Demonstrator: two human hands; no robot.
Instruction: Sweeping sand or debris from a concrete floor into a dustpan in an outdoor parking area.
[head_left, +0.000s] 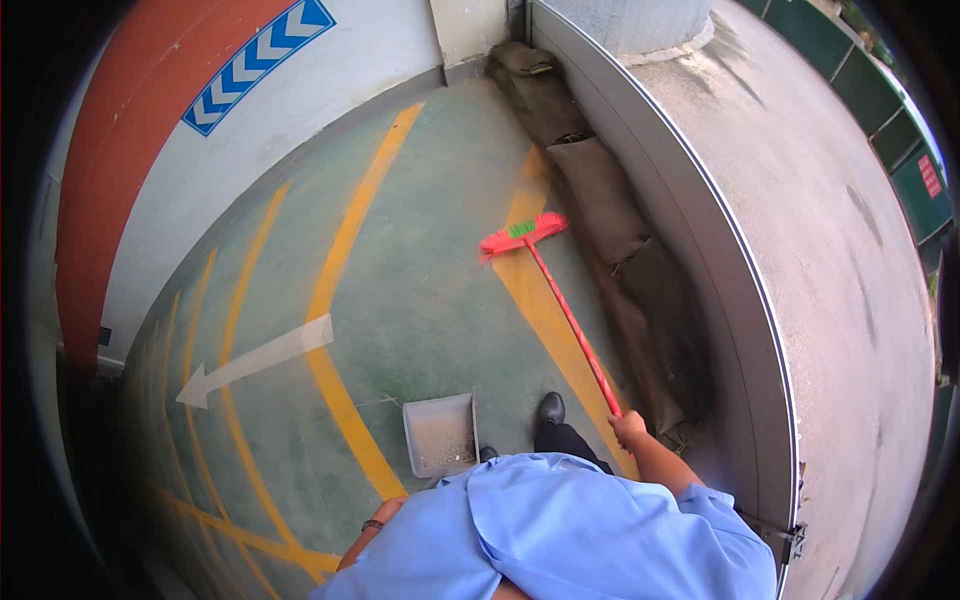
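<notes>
My right hand (627, 432) is closed around the red handle of a broom (574, 322), whose head with red and green bristles (523, 234) is over the green floor by a yellow stripe, near the sandbags. Low in the view is my left hand (390, 510), with a dark bracelet at the wrist, beside my light blue shirt; the shirt hides part of it, and what it holds does not show. Just ahead of it, a grey dustpan (441, 435) rests on the floor with pale grit and debris inside, its handle mostly hidden. My black shoe (551, 407) stands between dustpan and broom handle.
Brown sandbags (600, 195) lie in a row against a long, low metal barrier (675, 150) on the right. Beyond it are concrete ground and a green fence (862, 82). A white wall (300, 97) with a blue chevron sign (259, 64) bounds the left side.
</notes>
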